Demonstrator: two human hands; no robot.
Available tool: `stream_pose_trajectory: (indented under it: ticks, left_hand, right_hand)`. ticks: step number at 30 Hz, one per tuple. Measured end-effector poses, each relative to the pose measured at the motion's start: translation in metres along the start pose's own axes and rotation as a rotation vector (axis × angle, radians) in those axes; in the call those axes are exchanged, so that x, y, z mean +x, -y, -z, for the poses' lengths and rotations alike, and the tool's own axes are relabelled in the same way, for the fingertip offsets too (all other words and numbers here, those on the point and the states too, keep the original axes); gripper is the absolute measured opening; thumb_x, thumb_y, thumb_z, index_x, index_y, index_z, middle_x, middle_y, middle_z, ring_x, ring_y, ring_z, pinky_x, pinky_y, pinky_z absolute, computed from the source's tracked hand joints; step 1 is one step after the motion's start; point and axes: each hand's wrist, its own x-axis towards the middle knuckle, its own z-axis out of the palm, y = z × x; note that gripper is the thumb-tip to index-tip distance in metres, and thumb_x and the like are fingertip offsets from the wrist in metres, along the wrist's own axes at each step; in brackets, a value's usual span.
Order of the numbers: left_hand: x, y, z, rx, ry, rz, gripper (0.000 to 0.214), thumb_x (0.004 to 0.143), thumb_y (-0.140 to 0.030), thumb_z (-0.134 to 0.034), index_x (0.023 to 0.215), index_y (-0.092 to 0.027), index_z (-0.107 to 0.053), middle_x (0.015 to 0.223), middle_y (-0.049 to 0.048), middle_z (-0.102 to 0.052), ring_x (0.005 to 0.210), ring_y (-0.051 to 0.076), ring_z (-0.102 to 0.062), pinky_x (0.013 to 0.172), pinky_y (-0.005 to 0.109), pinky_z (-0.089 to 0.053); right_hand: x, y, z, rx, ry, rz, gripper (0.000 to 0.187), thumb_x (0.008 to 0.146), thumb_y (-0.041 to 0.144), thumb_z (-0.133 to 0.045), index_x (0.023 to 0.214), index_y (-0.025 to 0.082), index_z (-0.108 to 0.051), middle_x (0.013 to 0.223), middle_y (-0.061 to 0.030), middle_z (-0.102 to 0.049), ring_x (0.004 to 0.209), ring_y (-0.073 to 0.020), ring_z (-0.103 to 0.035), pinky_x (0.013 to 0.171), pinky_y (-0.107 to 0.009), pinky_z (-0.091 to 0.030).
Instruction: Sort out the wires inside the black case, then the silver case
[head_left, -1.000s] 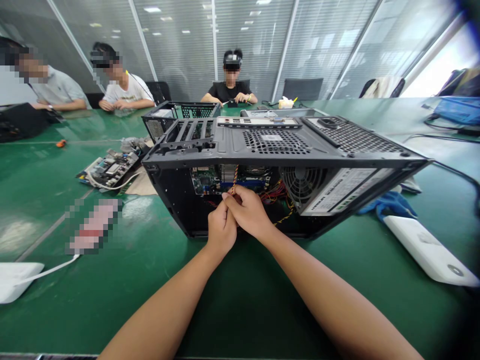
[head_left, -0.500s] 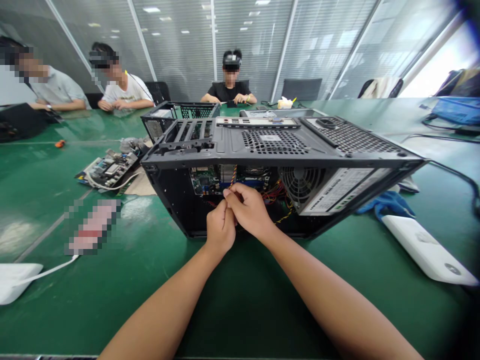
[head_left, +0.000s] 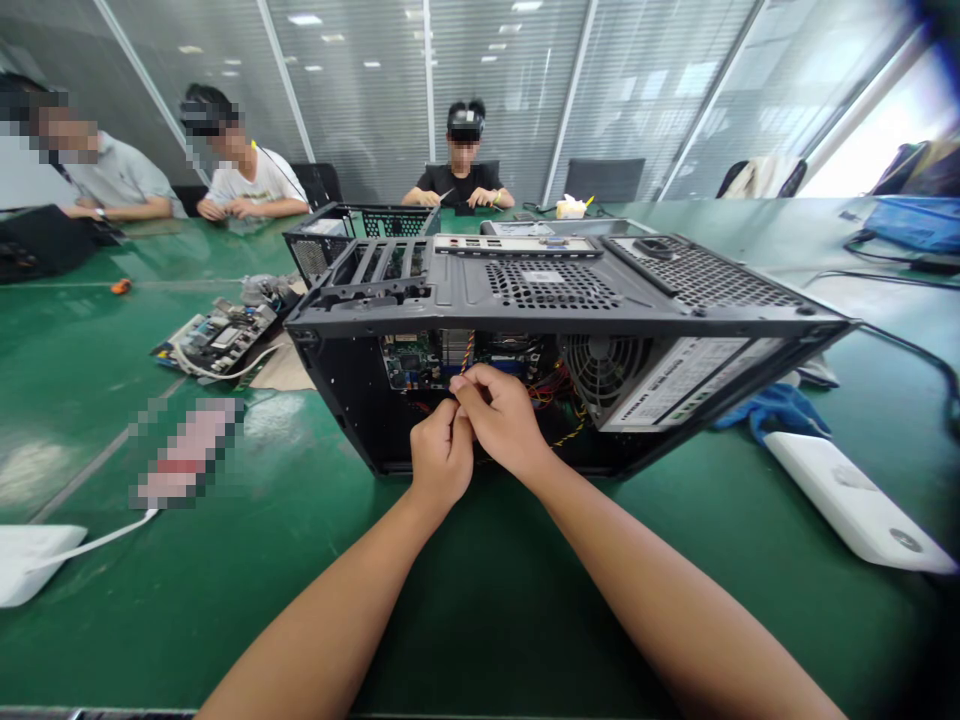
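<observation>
Left hand (head_left: 441, 455) and right hand (head_left: 504, 420) pressed together at open side of case (head_left: 570, 290), fingers closed, pinching twisted cable (head_left: 469, 350). Cable runs up from fingertips into case interior, in front of board (head_left: 409, 362). Case lies on side on green table (head_left: 150, 600); fan (head_left: 604, 365) and red wires just right of hands. White box (head_left: 855, 505) near right, blue cloth (head_left: 776, 408) behind it. Loose board (head_left: 217, 335) left of case, second case (head_left: 352, 228) behind. Three people seated at far edge.
</observation>
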Motion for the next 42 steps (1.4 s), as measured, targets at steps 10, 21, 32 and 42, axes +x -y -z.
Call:
stream_pose_trajectory:
  ticks: [10, 21, 32, 42]
  left_hand:
    - [0.0008, -0.0034, 0.0004, -0.067, -0.064, 0.066, 0.013, 0.093, -0.027, -0.053, 0.084, -0.018, -0.057, 0.073, -0.0006, -0.063, 0.063, 0.011, -0.057, 0.062, 0.024, -0.045]
    - [0.0016, -0.0037, -0.0019, -0.119, -0.121, 0.071, 0.012, 0.093, -0.028, -0.054, 0.087, -0.017, -0.057, 0.077, 0.0006, -0.062, 0.067, 0.012, -0.057, 0.066, 0.024, -0.047]
    - [0.0012, -0.0026, -0.0002, -0.062, -0.112, 0.071, 0.016, 0.095, -0.03, -0.051, 0.087, -0.017, -0.057, 0.077, 0.0014, -0.064, 0.068, 0.013, -0.058, 0.067, 0.026, -0.046]
    - [0.0006, 0.0016, -0.0006, -0.008, -0.097, 0.056, 0.023, 0.098, -0.032, -0.045, 0.089, -0.017, -0.059, 0.075, 0.0015, -0.063, 0.067, 0.013, -0.057, 0.066, 0.026, -0.044]
  right_hand:
    - [0.0005, 0.0007, 0.0014, -0.013, 0.003, -0.021, 0.03, 0.09, 0.029, -0.052, 0.062, 0.021, -0.046, 0.059, 0.0034, -0.046, 0.058, -0.0124, -0.043, 0.058, -0.028, -0.033]
    - [0.0006, 0.0001, 0.0007, -0.002, 0.004, -0.015, 0.03, 0.09, 0.029, -0.053, 0.062, 0.021, -0.048, 0.059, 0.0033, -0.047, 0.058, -0.0123, -0.043, 0.058, -0.028, -0.033]
    - [-0.0002, -0.0004, 0.0001, 0.001, 0.02, -0.016, 0.029, 0.09, 0.029, -0.053, 0.063, 0.021, -0.05, 0.06, 0.0024, -0.05, 0.059, -0.0129, -0.047, 0.059, -0.028, -0.034]
    - [0.0003, -0.0023, -0.0002, 0.002, 0.032, -0.021, 0.027, 0.09, 0.029, -0.052, 0.064, 0.021, -0.053, 0.062, 0.0016, -0.054, 0.061, -0.0133, -0.049, 0.06, -0.028, -0.037]
